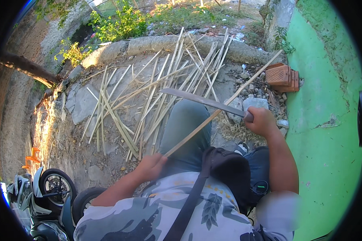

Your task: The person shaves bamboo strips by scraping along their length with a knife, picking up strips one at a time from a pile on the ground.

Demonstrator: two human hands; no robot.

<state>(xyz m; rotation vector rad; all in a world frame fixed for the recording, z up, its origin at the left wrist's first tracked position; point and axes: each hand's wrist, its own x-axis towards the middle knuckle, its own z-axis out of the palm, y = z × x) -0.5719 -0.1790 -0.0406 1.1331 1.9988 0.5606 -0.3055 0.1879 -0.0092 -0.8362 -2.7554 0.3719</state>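
My left hand [150, 166] is closed around the near end of a long, thin bamboo strip [193, 135]. The strip slants up to the right, past my knee, toward the green wall. In my right hand [262, 122] is a machete [201, 100], gripped by its handle, its long dark blade pointing left. The blade crosses the strip a little left of my right hand; whether its edge bites into the strip I cannot tell. Beyond my knee, several pale split strips [161, 92] lie in a loose, crisscrossed pile on the ground.
A green wall [325, 120] rises close on my right. Terracotta blocks [280, 78], rubble and a pale stone slab [255, 103] lie at its foot. A low concrete kerb [148, 45] runs behind the pile. Parked motorcycles [58, 188] stand at lower left, near a wooden post [28, 69].
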